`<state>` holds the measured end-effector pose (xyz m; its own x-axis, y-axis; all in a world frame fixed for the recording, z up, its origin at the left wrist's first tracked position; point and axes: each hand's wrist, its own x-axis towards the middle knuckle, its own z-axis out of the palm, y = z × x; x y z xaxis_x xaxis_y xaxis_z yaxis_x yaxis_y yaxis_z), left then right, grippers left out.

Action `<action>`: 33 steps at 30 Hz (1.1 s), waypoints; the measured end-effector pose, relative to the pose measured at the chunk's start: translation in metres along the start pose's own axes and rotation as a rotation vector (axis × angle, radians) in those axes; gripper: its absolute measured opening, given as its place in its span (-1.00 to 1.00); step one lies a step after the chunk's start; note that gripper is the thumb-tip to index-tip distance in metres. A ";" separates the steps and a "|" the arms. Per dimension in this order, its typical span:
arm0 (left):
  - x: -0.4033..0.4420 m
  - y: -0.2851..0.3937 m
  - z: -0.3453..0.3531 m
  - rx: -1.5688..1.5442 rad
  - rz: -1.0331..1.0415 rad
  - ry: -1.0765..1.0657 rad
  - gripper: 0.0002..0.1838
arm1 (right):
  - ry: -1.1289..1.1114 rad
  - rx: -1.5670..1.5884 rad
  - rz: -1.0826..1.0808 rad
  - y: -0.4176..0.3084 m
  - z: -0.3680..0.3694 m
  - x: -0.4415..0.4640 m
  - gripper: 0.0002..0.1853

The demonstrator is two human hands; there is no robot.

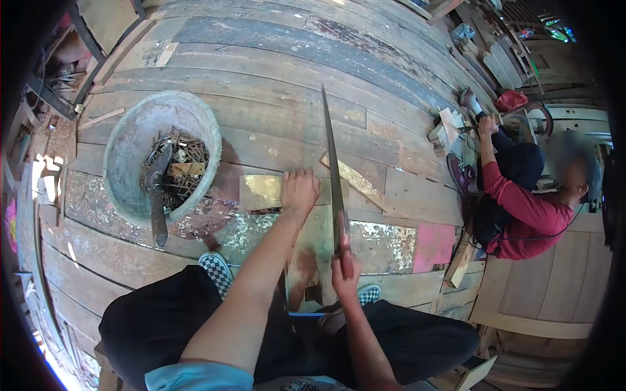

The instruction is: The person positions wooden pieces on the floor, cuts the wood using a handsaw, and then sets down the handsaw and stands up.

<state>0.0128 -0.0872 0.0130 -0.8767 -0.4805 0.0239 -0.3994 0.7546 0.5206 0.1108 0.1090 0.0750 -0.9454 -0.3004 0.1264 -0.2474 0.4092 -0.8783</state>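
Note:
My left hand (300, 191) presses down on a short wooden block (261, 191) in front of me, its fingers bent over the block's right part. Just right of it, my right hand (346, 274) is closed round the reddish handle of a long-bladed tool (331, 150). The dark, narrow blade points away from me and upward in the view, beside the block's right end. Whether its edge touches the wood cannot be made out.
At left stands a grey bucket (117, 163) of sticks or nails, with a dark-bladed tool (157, 202) in it. A light wood strip (355, 182) lies beyond the blade. Another person (531, 215) in red sits at right, working on wood. My checkered shoes flank the work.

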 end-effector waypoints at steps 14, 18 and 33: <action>-0.004 0.000 0.000 -0.001 0.123 -0.060 -0.73 | -0.010 -0.069 0.099 -0.003 -0.008 -0.003 -0.89; -0.003 0.000 0.004 -0.013 0.170 -0.034 -0.73 | 0.159 0.566 0.552 -0.002 -0.012 0.003 -0.79; -0.005 0.002 0.006 -0.072 0.174 -0.007 -0.75 | 0.094 0.088 0.166 -0.012 0.008 0.007 -0.94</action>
<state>0.0145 -0.0803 0.0088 -0.9329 -0.3422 0.1128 -0.2217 0.7920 0.5688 0.1085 0.0952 0.0828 -0.9883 -0.1518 0.0153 -0.0709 0.3680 -0.9271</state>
